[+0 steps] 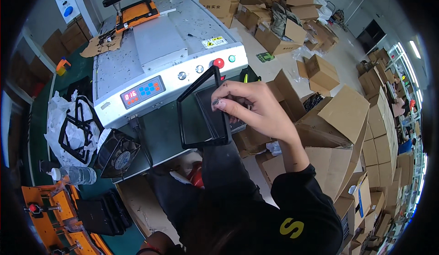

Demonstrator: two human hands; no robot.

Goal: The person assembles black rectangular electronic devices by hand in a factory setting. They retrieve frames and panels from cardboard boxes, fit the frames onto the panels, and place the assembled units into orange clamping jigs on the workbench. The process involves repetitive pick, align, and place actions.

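Black fingertips show on my right hand (247,106), which is closed on the right side of a thin black rectangular frame (182,118). The frame is tilted upright before the front panel of a white bench press machine (169,82). Behind it lie dark flat panels (206,111) at the table's edge, partly hidden by the frame and hand. At the bottom edge, a small part of my left hand (157,241) shows beside a red wristband; its fingers are hidden. Under the machine's press head sits an orange fixture (136,15) with a black frame in it.
More black frames (75,136) lie on white wrapping at the left, near a small fan (120,156) and a clear bottle (77,175). Dark flat pieces (103,211) and an orange clamp fixture (50,209) are lower left. Open cardboard boxes (336,131) crowd the right.
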